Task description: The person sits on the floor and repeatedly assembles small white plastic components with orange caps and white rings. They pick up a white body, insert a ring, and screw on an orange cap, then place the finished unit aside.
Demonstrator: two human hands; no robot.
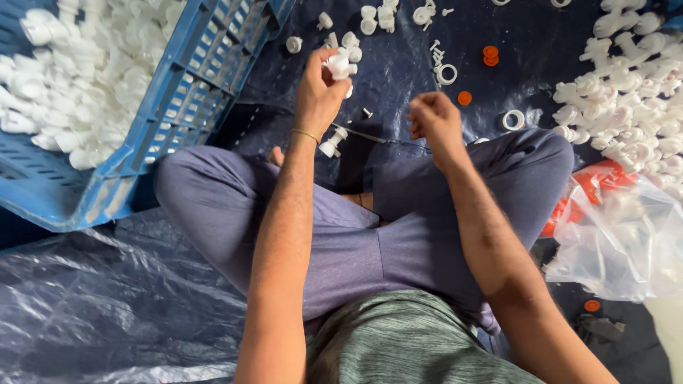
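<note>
Pinching a light, stiff white plastic fitting (339,65) right of the blue crate (206,78), left hand (320,92) grips its body; right hand (435,122) fisted, contents untellable.

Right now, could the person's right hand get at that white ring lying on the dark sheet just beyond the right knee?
Probably yes. The right hand is closed in a fist above the knee, and the white ring lies flat on the dark sheet just beside it, with nothing between them. The fist would need to open first.

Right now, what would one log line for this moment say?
left hand: holds white plastic part | right hand: closed fist, contents hidden | blue crate: white parts inside | seated cross-legged on dark sheet
</note>
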